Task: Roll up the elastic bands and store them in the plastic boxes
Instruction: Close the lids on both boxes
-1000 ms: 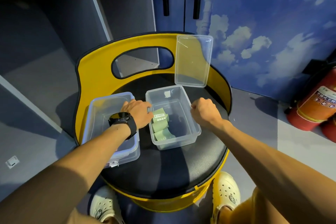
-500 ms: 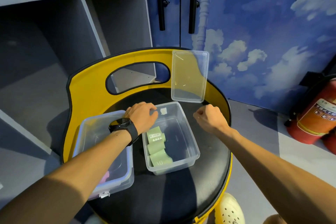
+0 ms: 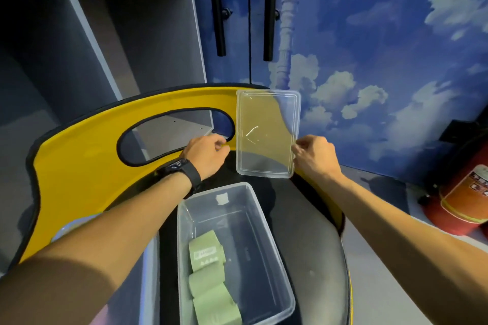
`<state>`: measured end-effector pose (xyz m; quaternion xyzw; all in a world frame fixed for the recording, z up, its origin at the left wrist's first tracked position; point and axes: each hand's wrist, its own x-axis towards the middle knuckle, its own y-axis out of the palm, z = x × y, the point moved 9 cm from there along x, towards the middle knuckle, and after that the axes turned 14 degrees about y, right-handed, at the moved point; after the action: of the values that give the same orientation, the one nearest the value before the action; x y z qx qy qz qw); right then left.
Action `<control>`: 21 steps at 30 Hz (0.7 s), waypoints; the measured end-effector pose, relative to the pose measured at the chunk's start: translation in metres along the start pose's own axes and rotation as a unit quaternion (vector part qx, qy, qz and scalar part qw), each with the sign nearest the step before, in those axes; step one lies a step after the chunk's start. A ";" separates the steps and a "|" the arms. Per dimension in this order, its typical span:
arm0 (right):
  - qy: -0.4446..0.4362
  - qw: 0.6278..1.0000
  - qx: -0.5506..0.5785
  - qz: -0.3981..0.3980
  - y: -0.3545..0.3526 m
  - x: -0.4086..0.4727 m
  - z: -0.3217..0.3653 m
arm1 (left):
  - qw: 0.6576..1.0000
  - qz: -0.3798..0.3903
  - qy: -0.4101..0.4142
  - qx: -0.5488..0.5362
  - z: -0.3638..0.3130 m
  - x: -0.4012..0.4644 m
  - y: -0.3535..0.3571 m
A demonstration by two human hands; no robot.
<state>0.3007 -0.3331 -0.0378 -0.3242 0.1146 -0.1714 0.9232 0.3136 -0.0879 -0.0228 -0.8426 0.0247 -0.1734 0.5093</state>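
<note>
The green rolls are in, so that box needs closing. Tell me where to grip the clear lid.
Grip the clear lid by its two long side edges, one hand from each side. It leans upright against the yellow backrest, so both edges are exposed.

Single head-worn wide view, looking forward and down, close over chair seat [image 3: 303,232]

Three green rolled bands [image 3: 211,280] lie in open clear box [image 3: 266,250]; clear lid [image 3: 266,134] leans upright behind.

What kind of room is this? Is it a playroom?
Maybe a playroom or kids' space, though that's a guess: the wall is painted with sky and clouds, there's a bright yellow chair, and grey cubby shelves.
</note>
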 end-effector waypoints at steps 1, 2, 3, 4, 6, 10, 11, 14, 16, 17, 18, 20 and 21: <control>-0.003 1.000 0.006 -0.008 0.000 0.007 0.002 | 1.000 -0.002 -0.001 -0.004 0.001 0.008 0.003; -0.005 1.000 0.013 -0.020 -0.001 0.014 0.004 | 1.000 -0.003 -0.002 -0.006 0.003 0.016 0.006; -0.006 0.999 0.019 -0.033 -0.003 0.022 0.006 | 1.000 -0.004 -0.001 -0.010 0.005 0.024 0.010; -0.006 0.999 0.025 -0.045 -0.004 0.028 0.008 | 1.000 -0.003 -0.002 -0.014 0.007 0.031 0.013; -0.003 0.998 0.033 -0.060 -0.005 0.039 0.011 | 1.000 -0.002 -0.004 -0.021 0.010 0.043 0.020; 0.019 0.997 0.035 -0.066 0.000 0.060 0.005 | 0.998 -0.013 -0.022 -0.053 0.012 0.064 0.031; 0.023 0.997 0.032 -0.065 0.001 0.063 0.003 | 0.998 -0.014 -0.023 -0.055 0.012 0.068 0.035; 0.024 0.997 0.036 -0.067 0.005 0.069 0.000 | 0.998 -0.008 -0.019 -0.061 0.014 0.078 0.046; 0.024 0.996 0.041 -0.073 0.008 0.072 0.000 | 0.997 -0.012 -0.020 -0.069 0.016 0.082 0.049; 0.023 0.996 0.041 -0.076 0.009 0.072 -0.001 | 0.997 -0.017 -0.022 -0.075 0.017 0.083 0.050; 0.021 0.996 0.042 -0.078 0.009 0.073 0.000 | 0.996 -0.022 -0.023 -0.082 0.018 0.084 0.049; 0.016 0.996 0.045 -0.078 0.008 0.074 0.000 | 0.996 -0.026 -0.020 -0.084 0.017 0.084 0.047; 0.015 0.996 0.045 -0.076 0.006 0.073 0.000 | 0.997 -0.024 -0.016 -0.077 0.015 0.083 0.046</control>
<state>0.3694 -0.3573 -0.0494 -0.2875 0.0958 -0.2513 0.9192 0.4026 -0.1153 -0.0467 -0.8820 0.0096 -0.1700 0.4393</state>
